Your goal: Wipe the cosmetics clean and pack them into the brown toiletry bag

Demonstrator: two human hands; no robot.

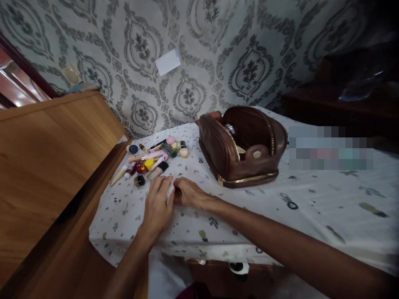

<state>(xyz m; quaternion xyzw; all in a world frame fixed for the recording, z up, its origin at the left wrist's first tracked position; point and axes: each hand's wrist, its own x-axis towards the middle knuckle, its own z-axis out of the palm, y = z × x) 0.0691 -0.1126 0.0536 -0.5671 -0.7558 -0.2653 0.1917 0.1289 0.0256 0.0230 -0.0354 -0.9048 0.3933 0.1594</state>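
My left hand (157,203) and my right hand (188,193) meet above the cloth near its front, fingers bent and closed. Between them shows a small white piece (170,189), pressed by my left fingers; whether it is tissue or part of a container I cannot tell. A dark brownish bit (177,192) peeks out inside my right hand, mostly covered by the fingers. Just beyond my left hand lies a flat bottle with a black cap (158,170). A small black-lidded jar (139,180) is to its left. Other cosmetics, including a yellow-capped item (149,164) and a pink tube (152,155), lie heaped behind.
A brown leather toiletry bag (249,174) stands unzipped at right, with a few items inside. The patterned white cloth (224,232) covers the surface. A wooden panel (56,153) borders it at left, and a papered wall (174,95) stands behind. One patch at right is pixelated.
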